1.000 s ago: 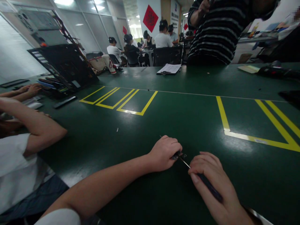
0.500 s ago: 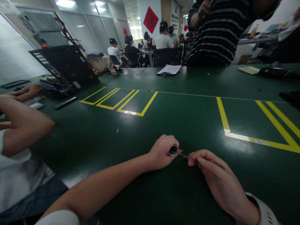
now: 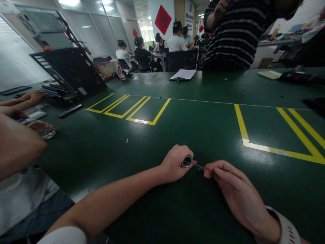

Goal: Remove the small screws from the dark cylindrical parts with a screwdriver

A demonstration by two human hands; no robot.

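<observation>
So the left hand (image 3: pixel 175 164) is curled tight around a round, hollow, shiny metal-rimmed piece (image 3: pixel 187 161), just above the dark green tabletop (image 3: pixel 152 149). Right hand (image 3: pixel 236 189) is pinching a thin grey metal rod (image 3: pixel 199 166) that reaches over to that piece. Beyond the left hand there's bright yellow tape (image 3: pixel 162 111), plus a clipboard with white paper (image 3: pixel 183 74) farther off.

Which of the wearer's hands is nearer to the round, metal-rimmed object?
Left. The left hand is closed around the round, metal-rimmed object; the right hand is off to its right, pinching a thin rod that runs toward it.
</observation>
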